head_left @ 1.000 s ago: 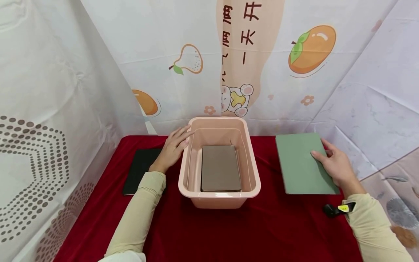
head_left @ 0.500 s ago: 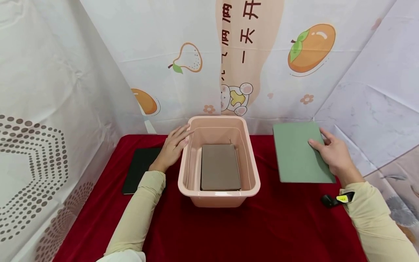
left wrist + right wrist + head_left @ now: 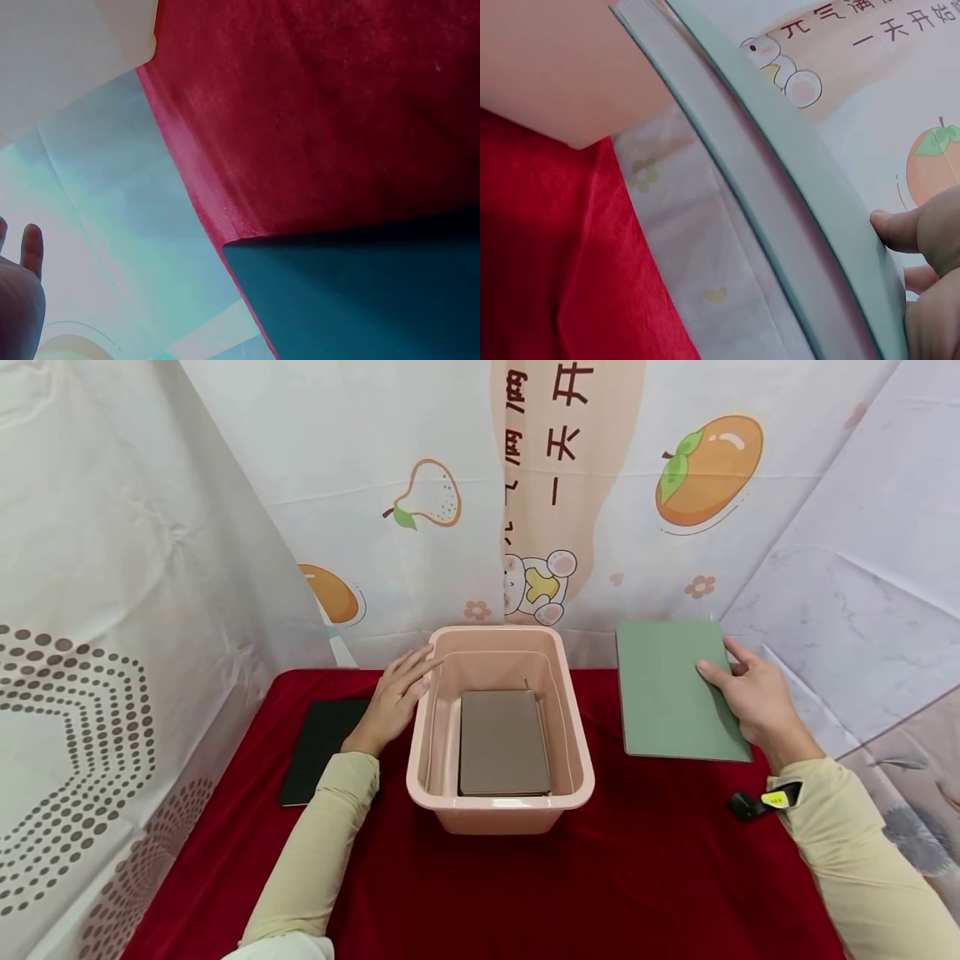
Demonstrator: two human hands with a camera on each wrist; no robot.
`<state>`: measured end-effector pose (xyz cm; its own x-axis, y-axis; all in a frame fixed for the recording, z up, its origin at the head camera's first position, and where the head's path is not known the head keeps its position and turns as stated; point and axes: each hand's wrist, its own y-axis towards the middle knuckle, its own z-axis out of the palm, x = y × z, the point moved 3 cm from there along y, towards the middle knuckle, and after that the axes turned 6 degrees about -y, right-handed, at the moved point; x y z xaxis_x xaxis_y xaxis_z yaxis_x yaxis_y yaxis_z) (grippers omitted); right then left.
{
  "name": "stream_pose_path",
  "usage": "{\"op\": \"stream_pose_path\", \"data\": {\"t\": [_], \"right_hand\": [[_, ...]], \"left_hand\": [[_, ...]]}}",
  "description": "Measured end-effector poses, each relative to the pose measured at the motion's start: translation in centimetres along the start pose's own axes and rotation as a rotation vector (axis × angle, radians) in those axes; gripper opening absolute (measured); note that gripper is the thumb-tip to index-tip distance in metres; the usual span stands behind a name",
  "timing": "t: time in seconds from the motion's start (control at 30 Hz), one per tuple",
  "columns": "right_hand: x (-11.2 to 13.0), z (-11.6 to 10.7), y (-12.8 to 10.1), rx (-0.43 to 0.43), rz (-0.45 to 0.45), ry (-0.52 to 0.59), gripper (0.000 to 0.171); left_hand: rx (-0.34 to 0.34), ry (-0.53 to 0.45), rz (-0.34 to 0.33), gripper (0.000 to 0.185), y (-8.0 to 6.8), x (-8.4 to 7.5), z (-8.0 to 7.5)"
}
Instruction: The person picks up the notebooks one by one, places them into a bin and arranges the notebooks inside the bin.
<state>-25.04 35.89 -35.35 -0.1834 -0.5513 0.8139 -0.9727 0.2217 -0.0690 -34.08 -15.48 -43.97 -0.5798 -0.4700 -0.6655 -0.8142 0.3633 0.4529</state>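
Far left on red cloth point(image 3: 465, 893): black notebook point(image 3: 318, 752) lying flat, partly under left forearm, untouched. Next, left hand point(image 3: 390, 702) resting flat w/ fingers straight against outer left wall of pink bin point(image 3: 501, 797), holding nothing, prob. steadying it. Inside bin: brown notebook point(image 3: 502, 743) lying flat on the bottom. Right of bin: green notebook point(image 3: 675, 693) lifted clear of the cloth, tilted, near edge lower than far edge, pinched along its right edge by right hand point(image 3: 757, 706) (thumb on top cover, fingers beneath, per wrist view). Seen edge-on in wrist view, green notebook point(image 3: 780, 202) shows thick page block betw. stiff covers; no sag under a one-sided hold, so likely rigid and moderately light. Cover looks smooth, matte; slip possible if pinch loosens, and covers could fan open if held by the fore-edge. Firmer hold judged to be mid-way along the long edge, thumb and fingers clamping both covers together. Not fragile; corners prob. the only dent risk vs. bin rim. Far right by sleeve: small black device w/ yellow tag point(image 3: 761, 802).
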Motion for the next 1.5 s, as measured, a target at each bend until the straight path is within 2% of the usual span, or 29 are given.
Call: {"op": "stream_pose_path", "data": {"t": [0.4,0.7,1.1,1.5], "right_hand": [[2.9,1.0,0.2,0.020,-0.005,0.028,0.084],[5.2,1.6,0.6,0.068,-0.005,0.041,0.084],[7.5,2.5,0.7,0.079,-0.024,0.054,0.084],[9.4,4.2,0.8,0.098,-0.066,0.063,0.073]], "left_hand": [[-0.007,-0.010,0.007,0.043,0.0,0.0,0.0],[0.000,-0.014,-0.005,0.044,-0.1,0.0,0.2],[-0.012,-0.004,0.020,0.043,0.1,0.2,0.4],[-0.015,-0.002,0.016,0.043,0.0,0.4,0.5]]}}
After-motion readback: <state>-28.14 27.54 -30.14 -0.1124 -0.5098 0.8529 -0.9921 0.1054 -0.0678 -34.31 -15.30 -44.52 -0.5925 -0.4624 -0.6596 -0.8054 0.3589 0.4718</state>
